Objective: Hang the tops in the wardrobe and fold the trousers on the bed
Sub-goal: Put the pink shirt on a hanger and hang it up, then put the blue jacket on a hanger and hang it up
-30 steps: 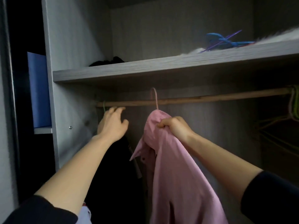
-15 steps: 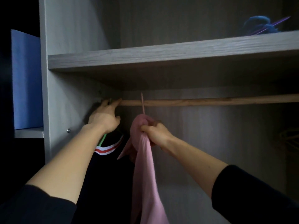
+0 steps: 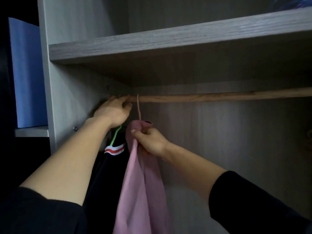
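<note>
Hook of the pink hanger (image 3: 138, 108) has shifted left along the rod (image 3: 219, 97) since half a second ago and now sits just beside the left hand (image 3: 113, 112). It crosses the rod's front and reaches its top; can't tell if it's fully over.

Left hand: fingers mostly straight, tips on the rod's left end by the wardrobe side wall (image 3: 67, 92), thumb under.

Right hand (image 3: 150, 142): pinching a bunched pink shirt (image 3: 140, 191) at its collar, just below the hook. The shirt hangs straight down under the rod.

Black top (image 3: 108, 168) with red-white trim hangs on a green hanger (image 3: 115, 136) left of the shirt, touching it. Grey shelf (image 3: 168, 41) above.
</note>
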{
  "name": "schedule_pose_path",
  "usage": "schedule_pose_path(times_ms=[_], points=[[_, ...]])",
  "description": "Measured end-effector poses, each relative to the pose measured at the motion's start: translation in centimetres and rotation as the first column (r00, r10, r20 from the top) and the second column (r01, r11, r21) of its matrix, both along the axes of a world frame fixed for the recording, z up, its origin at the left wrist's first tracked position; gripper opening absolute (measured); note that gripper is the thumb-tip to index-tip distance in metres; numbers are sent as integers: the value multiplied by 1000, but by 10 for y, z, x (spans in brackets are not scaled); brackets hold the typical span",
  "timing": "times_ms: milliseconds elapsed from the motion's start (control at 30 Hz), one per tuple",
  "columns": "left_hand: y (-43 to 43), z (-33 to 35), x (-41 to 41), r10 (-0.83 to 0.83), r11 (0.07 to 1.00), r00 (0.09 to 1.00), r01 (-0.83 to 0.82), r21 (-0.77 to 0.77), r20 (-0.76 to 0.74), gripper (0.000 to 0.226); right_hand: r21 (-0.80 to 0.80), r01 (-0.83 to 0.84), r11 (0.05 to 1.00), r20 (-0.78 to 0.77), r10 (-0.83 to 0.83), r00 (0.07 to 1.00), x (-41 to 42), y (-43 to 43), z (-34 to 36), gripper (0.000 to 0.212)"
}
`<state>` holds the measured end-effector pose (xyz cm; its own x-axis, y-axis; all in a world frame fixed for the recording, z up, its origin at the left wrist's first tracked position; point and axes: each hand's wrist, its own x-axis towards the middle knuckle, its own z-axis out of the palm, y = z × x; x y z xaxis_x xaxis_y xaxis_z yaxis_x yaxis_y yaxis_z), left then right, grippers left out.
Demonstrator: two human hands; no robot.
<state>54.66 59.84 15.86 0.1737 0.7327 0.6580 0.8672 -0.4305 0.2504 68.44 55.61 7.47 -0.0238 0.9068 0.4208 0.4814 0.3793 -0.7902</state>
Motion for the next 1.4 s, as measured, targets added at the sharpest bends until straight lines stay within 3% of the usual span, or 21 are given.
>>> schedule_pose_path(times_ms=[100, 167, 267, 400, 600, 767, 833, 967, 1100, 1300, 1400], points=[[-10, 2, 8, 62, 996, 998, -63, -55, -33, 54, 0, 28, 1000, -39, -28, 999, 27, -18, 5, 38], [-25, 2, 23, 99, 995, 994, -100, -12, -42, 54, 40, 105, 994, 8, -105, 994, 57, -32, 9, 32], [-51, 3, 65, -7, 994, 1000, 8, 106, -9, 53, 103, 242, 965, 77, -251, 965, 108, -52, 14, 9], [-77, 2, 139, -182, 966, 980, 193, 174, -78, 49, 167, 410, 897, 148, -434, 889, 173, -92, 21, 12], [-103, -5, 246, -362, 899, 921, 386, 206, -147, 54, 269, 639, 721, 392, -688, 611, 252, -159, 22, 31], [-129, -13, 314, -415, 852, 883, 462, 249, -219, 50, 392, 703, 594, 528, -771, 357, 304, -208, 24, 27], [-134, -15, 331, -424, 829, 872, 483, 282, -247, 49, 462, 718, 521, 563, -797, 216, 322, -222, 24, 26], [-136, -17, 349, -452, 802, 877, 480, 355, -164, 58, 574, 731, 369, 619, -780, -93, 353, -247, 27, 40], [-128, -24, 355, -463, 768, 878, 467, 438, -125, 55, 624, 720, 302, 679, -666, -309, 375, -257, 23, 38], [-125, -27, 358, -478, 755, 875, 455, 472, -79, 53, 658, 657, 367, 732, -516, -445, 384, -254, 15, 33], [-123, -30, 359, -492, 734, 867, 458, 502, -73, 51, 637, 671, 379, 745, -526, -410, 380, -256, 20, 26]])
